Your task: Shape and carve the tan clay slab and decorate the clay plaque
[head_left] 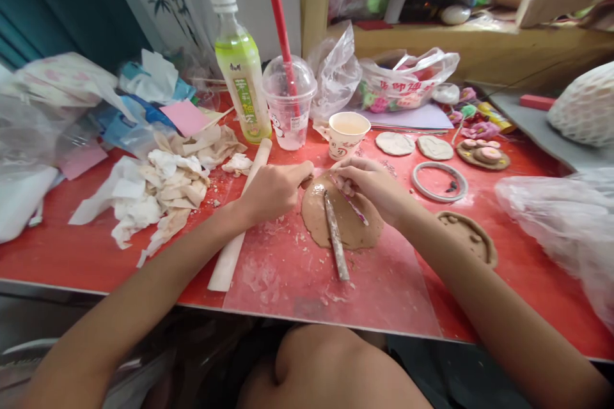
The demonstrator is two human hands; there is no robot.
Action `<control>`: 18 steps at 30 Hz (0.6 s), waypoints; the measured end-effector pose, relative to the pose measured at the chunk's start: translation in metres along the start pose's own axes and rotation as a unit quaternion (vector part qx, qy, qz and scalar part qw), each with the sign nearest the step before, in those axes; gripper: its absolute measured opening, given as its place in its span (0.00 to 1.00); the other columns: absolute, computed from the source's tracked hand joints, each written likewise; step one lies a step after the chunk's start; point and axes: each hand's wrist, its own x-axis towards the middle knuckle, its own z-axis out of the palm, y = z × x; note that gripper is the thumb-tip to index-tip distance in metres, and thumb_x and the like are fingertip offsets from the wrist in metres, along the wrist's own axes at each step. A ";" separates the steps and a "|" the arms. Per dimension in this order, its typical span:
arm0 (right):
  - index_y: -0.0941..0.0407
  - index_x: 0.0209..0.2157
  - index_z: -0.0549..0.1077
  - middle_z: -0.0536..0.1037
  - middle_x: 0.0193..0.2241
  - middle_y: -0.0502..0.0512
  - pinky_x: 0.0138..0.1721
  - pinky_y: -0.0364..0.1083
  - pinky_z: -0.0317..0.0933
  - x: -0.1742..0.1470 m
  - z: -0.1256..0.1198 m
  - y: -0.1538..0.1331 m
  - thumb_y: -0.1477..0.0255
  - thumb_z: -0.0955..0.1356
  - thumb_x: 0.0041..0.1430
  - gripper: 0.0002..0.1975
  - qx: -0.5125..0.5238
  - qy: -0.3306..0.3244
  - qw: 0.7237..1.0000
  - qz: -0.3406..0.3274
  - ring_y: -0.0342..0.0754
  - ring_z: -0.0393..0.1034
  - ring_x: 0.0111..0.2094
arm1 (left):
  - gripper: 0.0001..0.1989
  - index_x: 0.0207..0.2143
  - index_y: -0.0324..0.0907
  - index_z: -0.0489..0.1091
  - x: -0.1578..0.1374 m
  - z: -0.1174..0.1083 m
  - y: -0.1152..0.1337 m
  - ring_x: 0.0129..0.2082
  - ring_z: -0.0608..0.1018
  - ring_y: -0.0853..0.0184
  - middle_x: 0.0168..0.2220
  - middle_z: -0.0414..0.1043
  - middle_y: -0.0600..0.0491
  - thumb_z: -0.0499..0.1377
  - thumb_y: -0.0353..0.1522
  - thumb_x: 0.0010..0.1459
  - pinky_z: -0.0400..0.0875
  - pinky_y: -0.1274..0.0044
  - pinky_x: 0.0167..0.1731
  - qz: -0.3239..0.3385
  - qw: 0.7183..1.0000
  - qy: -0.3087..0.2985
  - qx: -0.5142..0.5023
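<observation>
We watch the brown clay slab (352,234) lying on the red surface (52,262), our left hand (278,192) curled together at its far-left edge, though whether anything is pinched there we cannot tell! Our right hand (367,182) clamps a slim patterned stick (355,209) over the slab; a speckled rod (336,239) crosses its near edge, a pale roller (228,262) lies left of it, a paper cup (346,138) stands just beyond it

Moderately bright, soft light; small white glint on clay slab (348,231). Deep shadow under tabletop (52,255), curtain (38,32) dim. Wide-angle stretch at edges, plastic bag (559,223) at right soft, smeary; centre reasonably sharp.
</observation>
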 end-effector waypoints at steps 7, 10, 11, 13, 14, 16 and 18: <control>0.58 0.27 0.69 0.66 0.20 0.47 0.23 0.39 0.53 0.001 -0.003 -0.003 0.77 0.63 0.53 0.05 0.004 0.019 1.000 -0.010 0.36 0.58 0.20 | 0.26 0.51 0.42 0.63 0.004 0.003 -0.003 0.33 0.70 0.71 0.38 0.65 0.51 0.42 0.18 0.53 0.67 0.77 0.39 0.007 0.999 -0.024 -0.038; 0.59 0.28 0.69 0.65 0.20 0.46 0.23 0.39 0.52 0.003 -0.004 -0.003 0.77 0.63 0.52 0.04 0.008 0.025 1.000 -0.011 0.36 0.57 0.20 | 0.22 0.55 0.41 0.60 0.005 0.006 -0.005 0.39 0.71 0.69 0.42 0.65 0.49 0.43 0.23 0.59 0.66 0.75 0.44 -0.004 0.998 -0.021 -0.054; 0.59 0.28 0.69 0.65 0.20 0.46 0.23 0.39 0.52 0.003 -0.004 -0.003 0.77 0.63 0.52 0.04 0.008 0.026 1.000 -0.012 0.36 0.57 0.20 | 0.21 0.55 0.40 0.60 0.005 0.007 -0.005 0.42 0.71 0.68 0.43 0.66 0.48 0.44 0.25 0.61 0.66 0.74 0.45 -0.004 0.998 -0.024 -0.062; 0.59 0.29 0.69 0.65 0.20 0.46 0.23 0.39 0.53 0.003 -0.005 -0.003 0.77 0.63 0.52 0.04 0.008 0.025 1.000 -0.014 0.36 0.57 0.20 | 0.17 0.52 0.39 0.62 0.005 0.007 -0.006 0.44 0.72 0.67 0.44 0.68 0.49 0.44 0.27 0.62 0.66 0.74 0.46 -0.002 0.996 -0.036 -0.081; 0.58 0.29 0.69 0.65 0.20 0.46 0.23 0.39 0.53 0.003 -0.005 -0.003 0.77 0.62 0.52 0.05 0.007 0.023 1.000 -0.015 0.36 0.57 0.20 | 0.16 0.50 0.39 0.63 0.005 0.007 -0.006 0.44 0.72 0.67 0.44 0.70 0.49 0.44 0.27 0.61 0.66 0.74 0.45 0.000 0.995 -0.042 -0.089; 0.58 0.29 0.70 0.66 0.20 0.46 0.23 0.39 0.53 0.003 -0.005 -0.003 0.78 0.62 0.52 0.05 0.006 0.019 1.000 -0.016 0.36 0.58 0.20 | 0.16 0.48 0.39 0.63 0.005 0.006 -0.005 0.38 0.74 0.69 0.37 0.72 0.51 0.44 0.25 0.59 0.67 0.76 0.41 0.000 0.994 -0.049 -0.096; 0.58 0.28 0.69 0.65 0.20 0.46 0.23 0.39 0.53 0.002 -0.005 -0.003 0.78 0.62 0.52 0.05 0.004 0.017 1.000 -0.016 0.36 0.58 0.20 | 0.19 0.49 0.40 0.61 0.005 0.004 -0.004 0.30 0.73 0.71 0.30 0.70 0.55 0.44 0.23 0.56 0.67 0.78 0.34 -0.009 0.994 -0.051 -0.100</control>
